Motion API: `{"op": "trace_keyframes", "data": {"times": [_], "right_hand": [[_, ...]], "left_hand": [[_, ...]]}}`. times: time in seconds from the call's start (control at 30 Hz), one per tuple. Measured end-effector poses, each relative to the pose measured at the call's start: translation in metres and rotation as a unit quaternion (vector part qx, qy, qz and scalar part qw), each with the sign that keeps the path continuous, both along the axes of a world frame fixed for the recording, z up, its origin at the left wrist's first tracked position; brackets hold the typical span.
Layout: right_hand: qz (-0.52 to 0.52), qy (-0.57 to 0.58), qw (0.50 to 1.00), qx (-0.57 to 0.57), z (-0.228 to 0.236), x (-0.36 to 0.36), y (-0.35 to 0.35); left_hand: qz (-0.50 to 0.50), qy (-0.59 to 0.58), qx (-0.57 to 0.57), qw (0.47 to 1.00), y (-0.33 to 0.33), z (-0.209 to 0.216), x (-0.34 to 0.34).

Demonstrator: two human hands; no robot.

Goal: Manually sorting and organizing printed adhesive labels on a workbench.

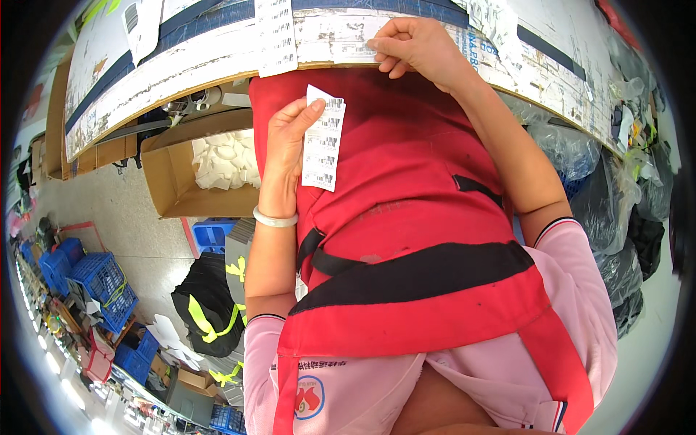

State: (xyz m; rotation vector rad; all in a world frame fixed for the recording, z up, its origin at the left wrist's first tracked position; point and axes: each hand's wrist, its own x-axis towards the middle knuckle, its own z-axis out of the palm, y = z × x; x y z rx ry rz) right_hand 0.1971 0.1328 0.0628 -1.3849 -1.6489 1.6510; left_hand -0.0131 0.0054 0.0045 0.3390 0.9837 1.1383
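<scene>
My left hand (291, 130) is closed on a strip of white barcode labels (321, 156), thumb across its upper end, held in front of my red apron (391, 174). The strip hangs down with several printed labels in a column. My right hand (417, 51) is at the worktable's near edge, thumb and forefinger pinched together at the right end of a small printed label (353, 49). That label is over the white tabletop; whether it is stuck down or lifted I cannot tell. A longer label strip (275, 36) lies to its left, hanging slightly over the edge.
The worn white worktable (203, 65) has blue and dark bands across it. Below its left side stands an open cardboard box (170, 174) holding white scraps (225, 159). Blue crates (105, 286) and a black bundle (210, 304) are at left; plastic bags (605, 210) crowd the right.
</scene>
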Motion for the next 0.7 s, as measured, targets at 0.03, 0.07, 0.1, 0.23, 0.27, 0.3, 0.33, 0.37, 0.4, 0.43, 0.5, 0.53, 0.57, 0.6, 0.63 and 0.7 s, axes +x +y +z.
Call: {"op": "trace_keyframes", "data": {"times": [0.03,0.07,0.1,0.23,0.27,0.3,0.33,0.37,0.4,0.43,0.5,0.53,0.57,0.6,0.63,0.7], "right_hand": [[0.0,0.001,1.0,-0.002,-0.0024,0.0001,0.0005],[0.0,0.003,1.0,-0.004,-0.0037,0.0004,0.001],[0.001,0.003,1.0,-0.005,-0.0043,0.0001,0.001],[-0.003,-0.014,1.0,-0.002,-0.0038,-0.0022,0.0014],[0.0,-0.026,1.0,0.0,-0.0035,-0.0029,0.0016],[0.0,-0.026,1.0,0.0,-0.0037,-0.0027,0.0019],[0.003,-0.028,1.0,0.002,-0.0042,-0.0023,0.0023],[0.007,-0.031,0.999,0.005,-0.0047,-0.002,0.0027],[0.007,-0.031,0.999,0.005,-0.0055,-0.0015,0.003],[0.008,-0.026,1.0,0.005,-0.0064,-0.0009,0.0034],[0.008,-0.021,1.0,0.004,-0.007,-0.0006,0.0032],[0.005,-0.024,1.0,0.002,-0.007,-0.0012,0.0031],[0.002,-0.026,1.0,0.001,-0.0069,-0.0016,0.0029],[0.002,-0.026,1.0,0.0,-0.0063,-0.0023,0.0025],[-0.001,-0.027,1.0,-0.001,-0.0053,-0.0031,0.0014],[-0.003,-0.027,1.0,-0.001,-0.0047,-0.0037,0.0007]], "left_hand": [[0.0,-0.001,0.0,1.0,0.0005,0.0006,0.0005],[-0.001,-0.001,0.0,1.0,0.0011,0.001,0.0009],[-0.001,0.001,-0.001,1.0,0.001,0.001,0.0007],[-0.002,-0.001,0.002,1.0,0.001,0.0004,0.0001],[-0.002,0.0,0.001,1.0,0.0004,0.0002,-0.0003],[-0.002,-0.004,0.001,1.0,0.0004,0.0,-0.0002],[-0.002,-0.007,0.002,1.0,0.0003,0.0,0.0],[-0.003,-0.007,0.002,1.0,0.0004,0.0002,0.0005],[0.0,-0.006,0.001,1.0,0.0005,0.0006,0.0013],[0.003,-0.004,0.0,1.0,0.0006,0.0006,0.0019],[-0.001,-0.004,0.001,1.0,0.0009,-0.0009,0.0007],[-0.005,-0.003,0.003,1.0,0.0009,-0.0016,0.0003],[-0.005,-0.004,0.003,1.0,0.0006,-0.0019,0.0004],[-0.004,-0.006,0.003,1.0,0.0005,-0.0022,0.0001],[-0.002,-0.007,0.004,1.0,0.0004,-0.0026,-0.0002],[0.001,-0.007,0.004,1.0,0.0005,-0.0032,-0.0002]]}}
